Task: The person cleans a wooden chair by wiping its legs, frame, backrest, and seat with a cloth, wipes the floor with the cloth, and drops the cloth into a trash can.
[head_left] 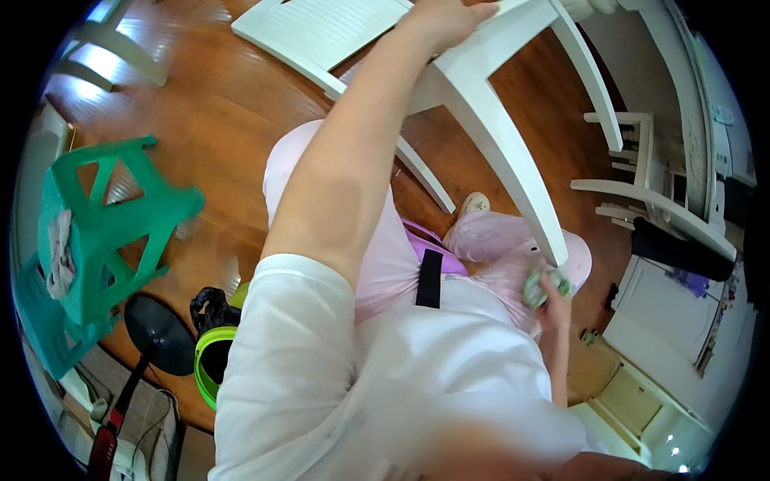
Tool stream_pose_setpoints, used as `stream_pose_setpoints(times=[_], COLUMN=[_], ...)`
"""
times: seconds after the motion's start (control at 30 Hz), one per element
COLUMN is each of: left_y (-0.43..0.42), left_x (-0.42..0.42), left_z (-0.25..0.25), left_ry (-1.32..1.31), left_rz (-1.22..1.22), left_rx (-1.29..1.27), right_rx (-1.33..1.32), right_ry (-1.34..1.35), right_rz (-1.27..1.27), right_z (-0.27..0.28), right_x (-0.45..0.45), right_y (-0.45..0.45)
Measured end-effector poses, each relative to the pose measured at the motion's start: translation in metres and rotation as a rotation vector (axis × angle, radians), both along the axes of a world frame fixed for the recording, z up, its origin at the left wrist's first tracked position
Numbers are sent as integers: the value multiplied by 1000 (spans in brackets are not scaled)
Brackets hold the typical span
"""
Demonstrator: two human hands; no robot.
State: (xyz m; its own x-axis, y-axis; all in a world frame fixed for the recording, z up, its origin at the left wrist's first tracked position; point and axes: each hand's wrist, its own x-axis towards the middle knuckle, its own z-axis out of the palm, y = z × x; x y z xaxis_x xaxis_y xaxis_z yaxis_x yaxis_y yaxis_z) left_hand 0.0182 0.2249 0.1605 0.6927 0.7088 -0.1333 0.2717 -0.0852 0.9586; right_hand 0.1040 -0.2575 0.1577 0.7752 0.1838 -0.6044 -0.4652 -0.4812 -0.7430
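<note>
**White chair point(505, 152) tipped over in front of a lap: some handling thoughts**

Starting far left, there's a green stool point(160, 208) on the wood floor point(192, 80), well apart from the chair. Next comes a slatted panel point(321, 36) at the far side, which looks like part of the same chair.

The left hand point(441, 24) is at the far side too, up on the white frame with the thumb spread. Some of its fingers are cut off or hidden, so can't tell if it's really gripping or just resting there.

The curved leg point(525, 188) slopes down toward the near right, its end by the right knee of the pink trousers point(565, 244). Right hand point(555, 306) is just there, fingers closed around a soft-looking green-and-white bundle point(532, 289), too blurry to name. Another white chair point(642, 191) is farther right.

Looks like painted wood to me, so I'd guess stiff, fairly heavy and awkward more than fragile. Smooth paint could be a bit slippery, and it might pivot on you. I'd grab the thick corner where leg meets frame, and just steady the thin end.
</note>
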Motion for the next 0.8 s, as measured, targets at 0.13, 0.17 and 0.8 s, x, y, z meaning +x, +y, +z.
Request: stream_pose_setpoints(times=[0.13, 0.17, 0.8], left_y=[3, 3, -19], left_x=[3, 3, -12], left_z=[-1, -3, -1], left_ry=[78, 82, 142], left_rz=[-3, -47, -120], left_rx=[40, 110, 202], right_rx=[-137, -145, 430], right_ry=[29, 48, 668], right_rz=[396, 353, 108], right_z=[-10, -12, -184], right_x=[-41, -39, -64], right_y=[15, 30, 334])
